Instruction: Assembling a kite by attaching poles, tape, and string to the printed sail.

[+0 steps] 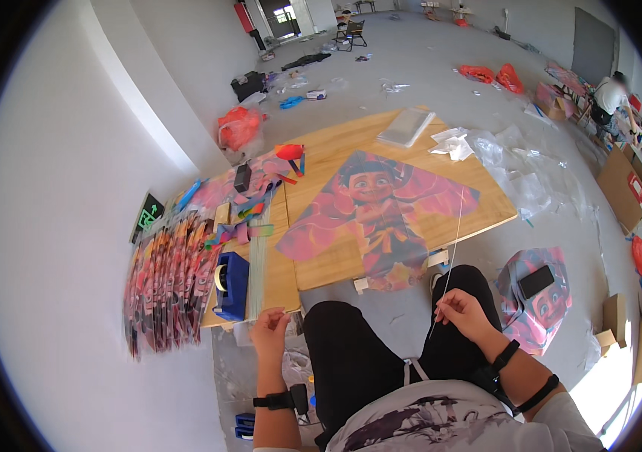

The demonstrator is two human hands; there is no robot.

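The right hand point(460, 310) pinches a long, thin, pale rod point(456, 237) between thumb and fingertips, above the right thigh. The rod slants up and away, its far end over the right wing of a pink-and-red kite-shaped sheet point(381, 203) printed with a cartoon figure; I cannot tell whether the two touch. The left hand point(270, 331) is raised by the near left corner of the pale wooden worktop point(328, 271), thumb and fingertips drawn together; whether anything thin lies between them, I cannot tell.

The kite-shaped sheet lies spread face up on the worktop, its bottom end jutting past the near edge. Just beyond the left hand stand a blue tape dispenser with a pale roll point(232, 286) and, beside it, a bundle of slender, pale rods point(259, 264). Further left, a row of folded, colourfully printed sheets point(170, 290) hangs at the worktop's side. Clear plastic sleeves point(406, 126) lie at the far edge.

The sheet looks light, so a sweep of the rod or a knee against its overhanging end could drag it askew or crease it. Held near one end, the slender rod would probably sway, making its tip hard to place; pressed hard, it could bend or snap.
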